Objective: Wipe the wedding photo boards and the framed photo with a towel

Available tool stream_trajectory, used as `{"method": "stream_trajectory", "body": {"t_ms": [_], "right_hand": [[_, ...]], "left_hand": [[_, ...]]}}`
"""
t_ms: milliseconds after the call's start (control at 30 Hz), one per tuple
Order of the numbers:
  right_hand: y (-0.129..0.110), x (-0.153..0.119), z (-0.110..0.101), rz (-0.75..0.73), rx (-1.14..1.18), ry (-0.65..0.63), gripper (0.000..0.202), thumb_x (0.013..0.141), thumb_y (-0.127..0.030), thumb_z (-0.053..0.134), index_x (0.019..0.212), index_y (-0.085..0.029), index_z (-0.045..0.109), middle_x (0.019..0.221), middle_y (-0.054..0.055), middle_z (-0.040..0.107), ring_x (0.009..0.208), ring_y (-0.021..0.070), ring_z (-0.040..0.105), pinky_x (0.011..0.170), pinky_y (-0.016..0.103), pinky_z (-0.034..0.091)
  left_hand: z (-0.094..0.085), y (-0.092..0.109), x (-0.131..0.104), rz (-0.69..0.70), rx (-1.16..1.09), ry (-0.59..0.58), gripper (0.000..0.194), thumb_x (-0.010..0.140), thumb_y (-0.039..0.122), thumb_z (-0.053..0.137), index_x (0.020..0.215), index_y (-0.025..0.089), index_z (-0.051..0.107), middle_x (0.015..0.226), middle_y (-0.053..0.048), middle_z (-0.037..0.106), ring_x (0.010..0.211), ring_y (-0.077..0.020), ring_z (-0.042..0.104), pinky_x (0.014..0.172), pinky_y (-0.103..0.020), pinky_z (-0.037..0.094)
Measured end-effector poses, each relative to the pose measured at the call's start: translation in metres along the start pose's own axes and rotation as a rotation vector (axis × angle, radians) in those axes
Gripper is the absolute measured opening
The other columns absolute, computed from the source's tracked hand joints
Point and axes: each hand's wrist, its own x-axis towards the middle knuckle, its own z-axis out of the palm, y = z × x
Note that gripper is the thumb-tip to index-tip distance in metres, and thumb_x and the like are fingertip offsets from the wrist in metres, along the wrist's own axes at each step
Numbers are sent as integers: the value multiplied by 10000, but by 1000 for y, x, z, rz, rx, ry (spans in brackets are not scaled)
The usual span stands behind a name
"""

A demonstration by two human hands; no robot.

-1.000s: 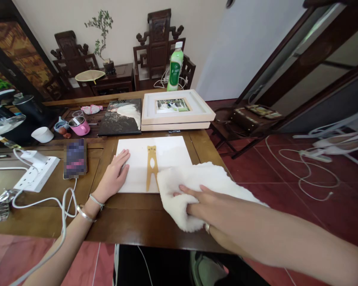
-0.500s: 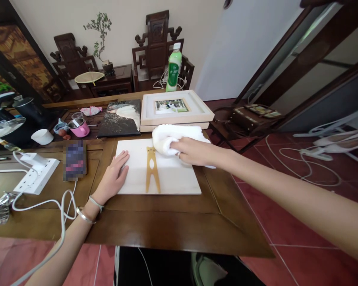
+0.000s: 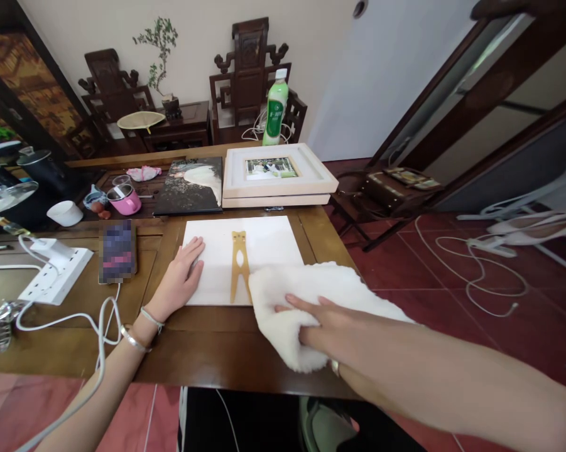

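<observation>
My right hand (image 3: 313, 320) grips a fluffy white towel (image 3: 283, 289), which covers the lower right corner of a flat white board (image 3: 273, 242) and hangs over the table's front part. Resting flat on the left edge of that board, my left hand (image 3: 183, 273) has its fingers stretched out. Between the two hands, a yellow cat-shaped piece (image 3: 240, 257) with two long legs shows on the board; the towel hides the tip of its right leg.
Behind the board are stacked white picture frames (image 3: 283, 185), a dark painting (image 3: 191, 185) and a green bottle (image 3: 276, 107). To the left are a phone (image 3: 117, 251), a white power strip (image 3: 59, 273), loose cables and a pink mug (image 3: 125, 199).
My right hand has drawn the towel from the board's far right corner toward me, down to its near right corner. My left hand has stayed in place.
</observation>
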Motion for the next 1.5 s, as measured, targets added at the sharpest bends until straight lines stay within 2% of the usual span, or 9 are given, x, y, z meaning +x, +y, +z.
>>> {"method": "stream_trajectory", "body": {"t_ms": [100, 200, 467, 600, 733, 933, 1233, 1367, 1500], "right_hand": [[9, 22, -23, 62, -22, -132, 393, 700, 6, 420, 923, -246, 623, 1007, 74, 679, 881, 243, 670, 731, 349, 534], [22, 59, -47, 160, -79, -149, 307, 759, -26, 390, 903, -197, 601, 856, 91, 625, 691, 218, 617, 608, 311, 462], [33, 124, -44, 144, -181, 45, 347, 834, -79, 385, 1103, -140, 595, 996, 167, 653, 862, 292, 644, 682, 374, 497], [3, 119, -23, 71, -239, -23, 514, 742, 8, 477, 1216, -143, 608, 1410, 197, 502, 1357, 396, 376, 1031, 571, 376], [-35, 86, -2, -78, -227, -170, 477, 772, -67, 563, 1242, -113, 631, 1549, 226, 294, 1429, 455, 165, 1104, 679, 194], [-46, 65, -1, -134, -152, -184, 530, 779, -78, 532, 1305, -131, 579, 1528, 200, 355, 1420, 404, 246, 1106, 604, 296], [5, 147, -23, 20, -346, 18, 527, 803, 28, 385, 1290, -94, 545, 1490, 219, 406, 1405, 403, 286, 1035, 620, 358], [-6, 154, -13, 2, -436, 59, 470, 872, -23, 391, 1310, -80, 553, 1498, 262, 369, 1392, 458, 282, 1045, 666, 312], [-35, 126, 10, -95, -448, 58, 338, 939, -132, 423, 1166, -121, 673, 1494, 264, 372, 1376, 483, 290, 1049, 698, 281]], "left_hand": [[0, 1, 0, -3, -11, 0, 448, 961, 303, 397, 1350, 131, 539, 1470, -160, 473, 1420, -249, 362, 1195, -495, 212], [0, 0, 0, -3, -14, -1, 444, 961, 301, 401, 1355, 143, 534, 1473, -155, 471, 1420, -247, 363, 1193, -501, 213], [-1, 0, 1, -2, 4, -5, 446, 962, 303, 401, 1348, 125, 536, 1467, -158, 476, 1419, -243, 363, 1196, -488, 220], [0, 0, 1, -2, 7, -9, 460, 959, 304, 403, 1347, 94, 534, 1463, -172, 476, 1418, -246, 366, 1194, -476, 233], [-1, -1, 1, -1, 10, -11, 465, 958, 298, 398, 1342, 76, 536, 1461, -181, 475, 1416, -252, 369, 1194, -486, 226], [0, -1, 0, -3, 1, -3, 456, 955, 297, 398, 1338, 95, 544, 1462, -171, 478, 1416, -253, 369, 1194, -499, 216], [1, -5, 0, 14, 1, 4, 463, 969, 300, 385, 1375, 115, 511, 1471, -160, 470, 1423, -245, 357, 1189, -489, 233], [1, -7, 0, 23, -5, 3, 484, 985, 305, 342, 1425, 138, 449, 1523, -149, 397, 1456, -236, 280, 1190, -487, 226], [0, -7, 0, -4, -2, -61, 474, 991, 282, 305, 1436, 186, 437, 1539, -120, 383, 1464, -228, 258, 1197, -498, 195]]}}
